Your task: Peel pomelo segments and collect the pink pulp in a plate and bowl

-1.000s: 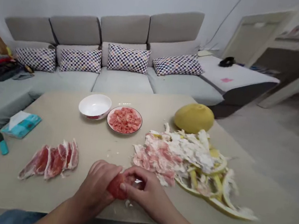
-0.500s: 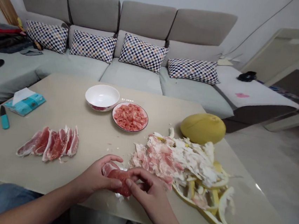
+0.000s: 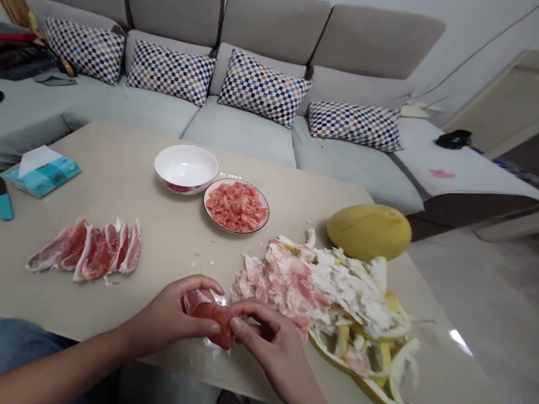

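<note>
Segment [image 3: 218, 318], one: being held over the table's [image 3: 172, 218] near side. Left hand [image 3: 169, 310]: gripping its left end. Right hand [image 3: 269, 338]: pinching its right end, apparently by the skin. Peel [image 3: 351, 289]: lying right. Bowl [image 3: 184, 170]: standing far.

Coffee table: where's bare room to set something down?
Bare patches lie between the tissue pack and white bowl, and right of the pomelo peel. It's crowded where peel and membranes heap beside the whole pomelo, and where left hand and right hand hold a segment.
</note>
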Tool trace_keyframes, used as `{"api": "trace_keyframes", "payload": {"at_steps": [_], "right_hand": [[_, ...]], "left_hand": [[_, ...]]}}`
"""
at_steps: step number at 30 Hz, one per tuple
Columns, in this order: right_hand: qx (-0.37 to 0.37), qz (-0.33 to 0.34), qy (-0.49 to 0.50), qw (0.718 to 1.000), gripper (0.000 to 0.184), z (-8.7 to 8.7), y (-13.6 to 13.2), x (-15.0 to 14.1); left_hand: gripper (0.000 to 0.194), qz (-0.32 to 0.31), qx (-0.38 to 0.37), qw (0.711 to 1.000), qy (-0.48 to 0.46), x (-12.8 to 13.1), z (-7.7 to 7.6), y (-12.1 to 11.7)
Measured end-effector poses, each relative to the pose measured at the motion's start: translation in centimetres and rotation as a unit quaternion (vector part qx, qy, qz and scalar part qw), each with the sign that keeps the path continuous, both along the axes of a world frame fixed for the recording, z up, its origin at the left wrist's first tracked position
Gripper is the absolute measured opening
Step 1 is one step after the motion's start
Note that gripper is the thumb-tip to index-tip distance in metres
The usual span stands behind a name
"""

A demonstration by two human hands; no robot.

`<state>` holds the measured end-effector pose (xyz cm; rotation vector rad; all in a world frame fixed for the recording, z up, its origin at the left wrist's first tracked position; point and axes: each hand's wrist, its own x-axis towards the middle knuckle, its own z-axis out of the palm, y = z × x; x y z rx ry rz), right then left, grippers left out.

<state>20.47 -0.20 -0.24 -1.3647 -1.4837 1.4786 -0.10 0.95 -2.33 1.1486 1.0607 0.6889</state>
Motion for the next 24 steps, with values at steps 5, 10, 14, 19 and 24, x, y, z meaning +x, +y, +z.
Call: {"api": "trace_keyframes", "payload": {"at_steps": [5, 10, 14, 19, 24], "right_hand": [[-0.053, -0.012, 0.082, 0.995, 0.029, -0.8, 0.2, 0.2], [-0.163, 0.001, 0.251, 0.954, 0.03, -1.5, 0.2, 0.0], [-0.186, -0.001, 0.292, 0.938, 0.032, -1.5, 0.8, -0.4], [-0.03, -0.047, 0.092, 0.994, 0.033, -0.5, 6.4, -1.3], [0.199, -0.124, -0.108, 0.966, 0.028, 0.3, 15.6, -2.5]], "left_hand": [[0.037, -0.019, 0.011, 1.0, -0.02, -0.2, 0.0, 0.4], [0.039, -0.025, -0.087, 0.989, -0.118, -0.3, 0.2, 0.3], [0.038, -0.02, -0.101, 0.98, -0.17, -0.8, 0.6, 0.5], [0.03, 0.006, -0.146, 0.953, -0.265, -1.7, 1.2, 1.2], [0.021, 0.119, -0.208, 0.91, -0.339, -2.4, 0.8, 2.0]]}}
